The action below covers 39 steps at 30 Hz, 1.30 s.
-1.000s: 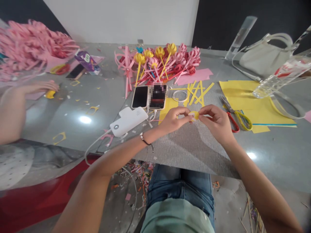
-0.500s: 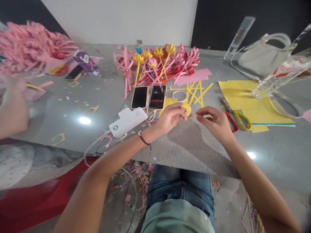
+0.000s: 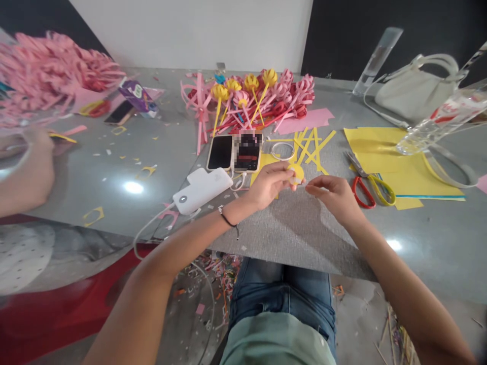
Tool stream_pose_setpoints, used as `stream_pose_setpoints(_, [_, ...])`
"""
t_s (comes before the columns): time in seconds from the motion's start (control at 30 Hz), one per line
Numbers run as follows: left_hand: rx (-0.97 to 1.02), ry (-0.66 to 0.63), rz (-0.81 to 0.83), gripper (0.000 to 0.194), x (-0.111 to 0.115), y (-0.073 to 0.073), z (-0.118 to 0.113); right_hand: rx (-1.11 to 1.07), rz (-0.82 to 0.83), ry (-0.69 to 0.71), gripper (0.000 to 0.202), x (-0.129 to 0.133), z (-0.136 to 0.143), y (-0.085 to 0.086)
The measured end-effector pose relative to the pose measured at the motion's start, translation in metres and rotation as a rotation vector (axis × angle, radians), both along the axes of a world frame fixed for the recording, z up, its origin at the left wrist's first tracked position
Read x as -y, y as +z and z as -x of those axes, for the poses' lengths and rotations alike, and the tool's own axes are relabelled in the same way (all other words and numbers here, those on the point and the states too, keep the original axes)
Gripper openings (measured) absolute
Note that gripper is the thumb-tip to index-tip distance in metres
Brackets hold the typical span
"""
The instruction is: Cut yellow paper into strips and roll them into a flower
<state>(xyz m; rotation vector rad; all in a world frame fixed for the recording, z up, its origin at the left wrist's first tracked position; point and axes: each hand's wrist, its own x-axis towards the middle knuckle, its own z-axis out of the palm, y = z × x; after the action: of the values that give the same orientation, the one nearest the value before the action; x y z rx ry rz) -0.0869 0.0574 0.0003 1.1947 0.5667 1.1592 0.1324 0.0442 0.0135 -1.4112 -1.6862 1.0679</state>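
Note:
My left hand (image 3: 271, 183) is closed in a pinch around a small round yellow paper piece (image 3: 296, 173) with whitish patches. Just to its right, my right hand (image 3: 334, 193) has thumb and forefinger pressed together; whatever lies between the tips is too small to make out. Behind the piece, several yellow paper strips (image 3: 314, 147) lie crossed on the table. Near my right wrist rest scissors (image 3: 366, 178) with one red and one yellow handle.
Two phones (image 3: 220, 152) and a white power bank (image 3: 203, 190) with a cable sit left of my hands. Paper flowers (image 3: 266, 96) are heaped behind. Yellow sheets (image 3: 371, 147), a clear bottle (image 3: 437, 124) and a white handbag (image 3: 407, 99) stand right. Another person's hand (image 3: 36, 162) is at far left.
My right hand has come a little closer to the yellow piece, and its thumb and forefinger have drawn together. My left hand keeps hold of the piece. The other person's hand has shifted right.

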Motion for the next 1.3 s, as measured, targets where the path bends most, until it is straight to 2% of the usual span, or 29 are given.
stream_pose_setpoints(0.1, [-0.153, 0.124, -0.075, 0.030, -0.001, 0.000, 0.003, -0.146, 0.060, 0.031, 0.013, 0.001, -0.001, 0.003])
stream_pose_setpoints(0.23, [-0.368, 0.183, -0.158, 0.034, 0.002, 0.004, 0.004, -0.196, -0.079, 0.042, 0.008, 0.004, -0.001, 0.015])
stream_pose_setpoints(0.37, [-0.252, 0.147, -0.073, 0.032, 0.005, 0.000, -0.002, -0.087, -0.151, 0.016, 0.011, 0.007, 0.001, 0.020])
stream_pose_setpoints(0.53, [-0.083, 0.107, 0.022, 0.028, 0.001, -0.010, -0.005, 0.010, -0.051, 0.030, 0.019, 0.003, 0.003, 0.008])
stream_pose_setpoints(0.73, [-0.078, 0.095, -0.007, 0.026, 0.002, -0.009, -0.005, 0.000, -0.036, -0.022, 0.026, 0.000, 0.004, -0.001])
stream_pose_setpoints(0.93, [-0.126, 0.109, -0.011, 0.028, 0.004, -0.005, -0.005, -0.157, 0.056, -0.022, 0.022, -0.004, 0.001, -0.011])
stream_pose_setpoints(1.03, [-0.217, 0.140, -0.094, 0.031, 0.005, -0.001, -0.001, -0.180, 0.064, -0.025, 0.018, -0.003, 0.000, -0.009])
stream_pose_setpoints(1.17, [-0.454, 0.200, -0.202, 0.038, 0.006, 0.009, 0.005, -0.224, -0.079, 0.015, 0.014, 0.004, 0.000, 0.008])
stream_pose_setpoints(1.3, [-0.514, 0.106, -0.191, 0.036, 0.009, 0.010, 0.002, -0.116, -0.296, 0.090, 0.010, 0.013, 0.002, 0.024])
